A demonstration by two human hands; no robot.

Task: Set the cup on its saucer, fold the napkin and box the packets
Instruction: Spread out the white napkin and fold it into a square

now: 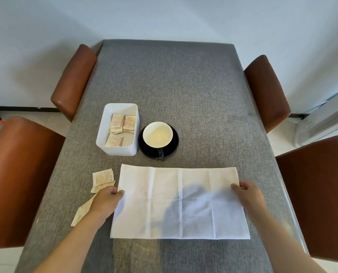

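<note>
A white napkin (180,201) lies flat and creased on the grey tablecloth near the front edge. My left hand (107,201) pinches its left edge, my right hand (249,196) pinches its right edge. Behind it a black cup (157,135) with a white inside stands on a black saucer (174,148), handle toward me. To the left of the saucer is a white box (105,134) holding several beige packets (122,124). More loose packets (102,179) lie on the cloth just left of the napkin, partly under my left hand.
The table (174,85) is covered in grey cloth. Brown leather chairs stand at both sides: two on the left (22,174), two on the right (266,91). A white appliance (322,123) sits on the floor at far right.
</note>
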